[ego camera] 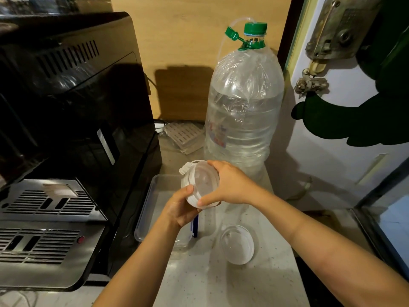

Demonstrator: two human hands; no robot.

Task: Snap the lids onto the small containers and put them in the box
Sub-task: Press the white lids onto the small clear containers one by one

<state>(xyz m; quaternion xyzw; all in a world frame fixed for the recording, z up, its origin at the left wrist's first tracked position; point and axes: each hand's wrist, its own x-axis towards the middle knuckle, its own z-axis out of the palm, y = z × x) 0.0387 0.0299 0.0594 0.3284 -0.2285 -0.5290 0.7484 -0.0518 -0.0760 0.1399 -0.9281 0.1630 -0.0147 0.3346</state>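
Both hands hold a stack of small clear round containers (200, 182) with white lids, tilted on its side above the clear rectangular box (147, 207). My left hand (181, 209) grips the stack from below, thumb on the white rims. My right hand (230, 185) clasps the top container from the right. Another small clear container (237, 244) sits upright on the counter, right of the box, without a lid that I can see.
A black and steel coffee machine (66, 129) fills the left side. A large water bottle (243, 103) with a green cap stands behind the hands. A white door (343, 129) is at the right. A dark pen-like item (195, 227) lies by the box's right wall.
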